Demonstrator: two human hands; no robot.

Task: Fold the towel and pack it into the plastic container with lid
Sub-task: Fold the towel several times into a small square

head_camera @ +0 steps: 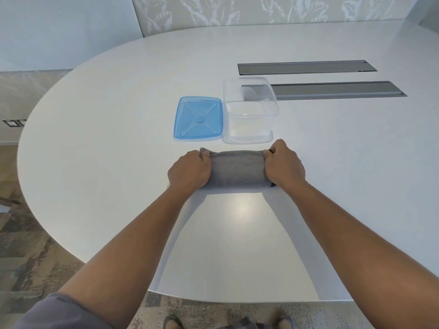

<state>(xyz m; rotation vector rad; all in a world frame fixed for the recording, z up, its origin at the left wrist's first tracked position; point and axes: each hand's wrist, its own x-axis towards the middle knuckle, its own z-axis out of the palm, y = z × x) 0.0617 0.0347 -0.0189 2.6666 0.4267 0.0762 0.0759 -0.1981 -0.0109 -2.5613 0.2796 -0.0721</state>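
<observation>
A grey towel (pixel 237 168) lies folded into a compact bundle on the white table (pixel 118 150), in the middle of the view. My left hand (pixel 190 170) grips its left end, fingers curled over the far corner. My right hand (pixel 283 166) grips its right end the same way. Just beyond the towel stands the clear plastic container (pixel 249 129), open and with nothing inside. Its blue lid (pixel 198 118) lies flat on the table, touching the container's left side.
Two long grey recessed panels (pixel 306 67) (pixel 339 90) sit in the tabletop behind and right of the container. The table's curved edge runs along the left and near side, with patterned floor (pixel 28 245) below. My feet (pixel 173 322) show at the bottom.
</observation>
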